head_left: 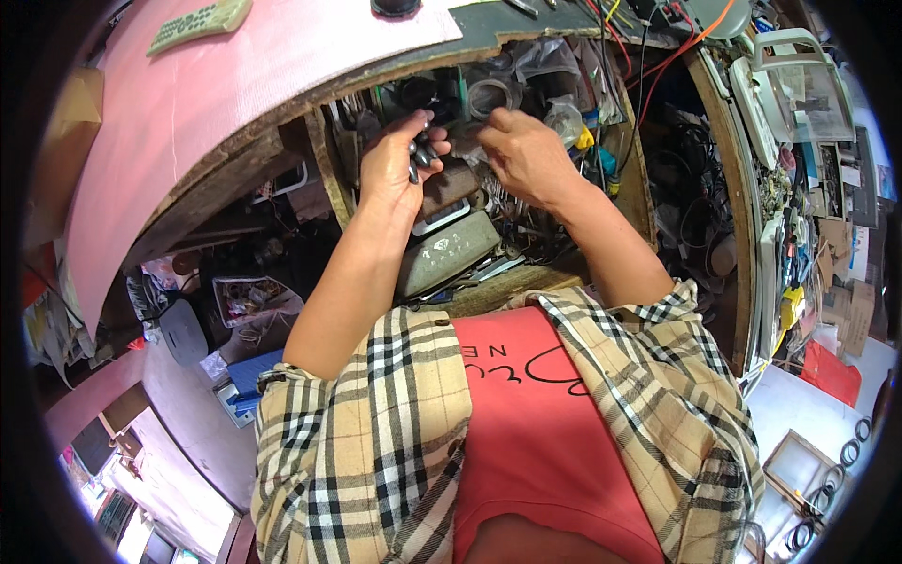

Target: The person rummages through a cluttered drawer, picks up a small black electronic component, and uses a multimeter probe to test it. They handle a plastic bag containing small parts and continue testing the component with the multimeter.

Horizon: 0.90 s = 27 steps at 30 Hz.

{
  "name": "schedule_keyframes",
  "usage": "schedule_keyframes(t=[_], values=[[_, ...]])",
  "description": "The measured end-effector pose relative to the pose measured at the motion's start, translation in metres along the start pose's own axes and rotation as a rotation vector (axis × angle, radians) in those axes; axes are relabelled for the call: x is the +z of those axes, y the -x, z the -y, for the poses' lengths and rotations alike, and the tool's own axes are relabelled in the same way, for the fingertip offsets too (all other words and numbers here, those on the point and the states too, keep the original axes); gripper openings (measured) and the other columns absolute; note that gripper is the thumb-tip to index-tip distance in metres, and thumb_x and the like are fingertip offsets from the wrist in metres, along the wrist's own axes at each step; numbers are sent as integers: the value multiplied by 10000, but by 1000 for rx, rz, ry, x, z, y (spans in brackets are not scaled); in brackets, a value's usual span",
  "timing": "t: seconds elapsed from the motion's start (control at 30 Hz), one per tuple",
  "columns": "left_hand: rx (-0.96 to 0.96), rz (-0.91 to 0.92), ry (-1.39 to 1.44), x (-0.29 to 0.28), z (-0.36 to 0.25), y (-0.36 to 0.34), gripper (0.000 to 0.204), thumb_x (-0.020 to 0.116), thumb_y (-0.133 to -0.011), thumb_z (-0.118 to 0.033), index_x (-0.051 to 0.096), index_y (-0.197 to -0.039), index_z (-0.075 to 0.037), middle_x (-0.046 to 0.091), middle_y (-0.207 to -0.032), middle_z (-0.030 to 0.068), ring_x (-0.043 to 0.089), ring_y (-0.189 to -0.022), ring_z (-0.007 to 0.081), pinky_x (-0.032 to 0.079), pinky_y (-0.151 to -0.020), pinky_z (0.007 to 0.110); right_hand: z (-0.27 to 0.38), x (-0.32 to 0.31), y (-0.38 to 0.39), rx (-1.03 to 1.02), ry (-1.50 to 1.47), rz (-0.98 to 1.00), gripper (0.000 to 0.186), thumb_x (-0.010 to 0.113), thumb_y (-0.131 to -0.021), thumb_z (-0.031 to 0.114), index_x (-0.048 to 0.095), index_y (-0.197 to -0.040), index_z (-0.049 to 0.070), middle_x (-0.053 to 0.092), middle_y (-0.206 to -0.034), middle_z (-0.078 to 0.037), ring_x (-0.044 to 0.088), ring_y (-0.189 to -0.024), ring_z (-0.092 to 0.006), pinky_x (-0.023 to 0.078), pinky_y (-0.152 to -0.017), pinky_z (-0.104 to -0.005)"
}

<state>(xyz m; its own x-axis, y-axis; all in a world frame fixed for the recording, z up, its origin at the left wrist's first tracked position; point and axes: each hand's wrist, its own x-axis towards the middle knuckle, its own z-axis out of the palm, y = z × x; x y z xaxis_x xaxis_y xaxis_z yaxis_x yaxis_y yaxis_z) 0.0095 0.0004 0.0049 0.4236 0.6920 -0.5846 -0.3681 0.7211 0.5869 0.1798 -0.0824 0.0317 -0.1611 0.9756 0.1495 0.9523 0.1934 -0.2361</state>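
My left hand (pixel 395 160) is closed round several small glossy black oblong pieces (pixel 420 148), held above an open wooden drawer (pixel 331 174). My right hand (pixel 526 160) is among the drawer's contents to the right, fingers curled down; what they hold, if anything, is hidden. Around both hands lie clear plastic bags (pixel 540 58), a round clear ring-like item (pixel 493 94), a brown block-like item (pixel 451 186) and, nearer me, a worn grey metal case (pixel 448 252).
Above the drawer is a pink-covered worktop (pixel 235 70) with a beige remote (pixel 197 23), cables (pixel 644 66) at its right. A box of small items (pixel 258 301) sits in the dark space at left. Appliance parts and clutter (pixel 808 94) crowd the right.
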Motion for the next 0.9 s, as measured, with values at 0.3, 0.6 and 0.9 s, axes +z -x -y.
schedule_keyframes(t=[0.3,0.6,0.9], values=[[-5,-2,23,-2,-2,0,227,663,-837,-166,619,-994,-9,634,-807,120,599,-659,187,429,-505,257,-6,21,-9,135,-21,189,267,590,-768,98,632,-1031,118,606,-858,-146,607,-821,-355,495,-651,-429],[-4,2,27,-3,-1,-2,214,652,-847,-155,617,-998,-8,640,-817,125,603,-666,191,430,-517,263,-11,19,20,36,-150,74,209,559,-735,31,648,-924,32,591,-880,-139,594,-868,-337,488,-718,-417],[-5,1,44,-3,-3,-1,230,659,-842,-167,620,-1007,-12,645,-811,117,603,-668,178,437,-521,257,-6,9,29,39,-165,75,157,559,-730,37,651,-858,47,571,-846,-123,589,-855,-318,488,-728,-403]])
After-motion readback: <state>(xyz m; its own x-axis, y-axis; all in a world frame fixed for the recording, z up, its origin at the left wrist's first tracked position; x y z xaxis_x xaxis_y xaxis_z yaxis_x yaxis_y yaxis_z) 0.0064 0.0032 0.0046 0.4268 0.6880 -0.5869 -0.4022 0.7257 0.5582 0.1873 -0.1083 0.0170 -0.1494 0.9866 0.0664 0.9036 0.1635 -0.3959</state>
